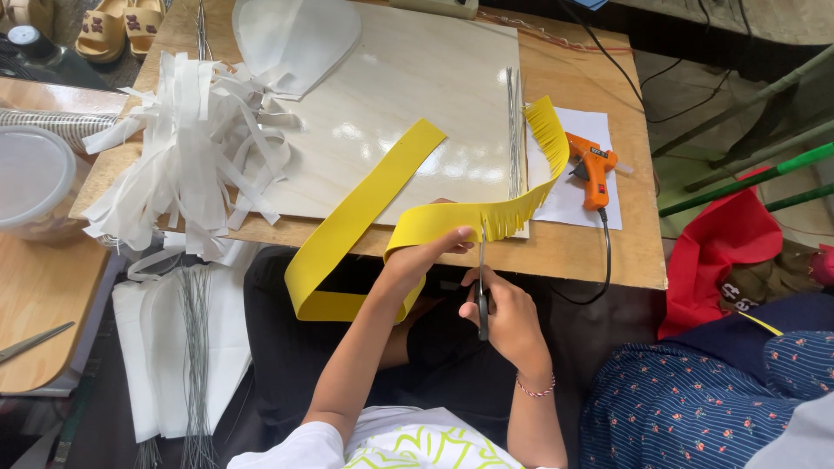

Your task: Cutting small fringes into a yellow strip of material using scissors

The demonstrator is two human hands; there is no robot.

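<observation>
Snipping fringe into yellow foam strip (365,208) at counter (625,252) front edge | left hand (426,256) pinches strip | right hand (504,317) grips scissors (482,287) | next cut likely at 9 o'clock of blades | glue gun (593,167) at 2 o'clock

Left hand (426,252) pinches the yellow strip (365,208) at its lower edge. Right hand (504,317) just below it grips scissors (482,287), blades up into the strip's fringe. Orange glue gun (593,167) on white paper, up and right of the hands on the bench (625,252). White strips (191,148) piled far left.
</observation>
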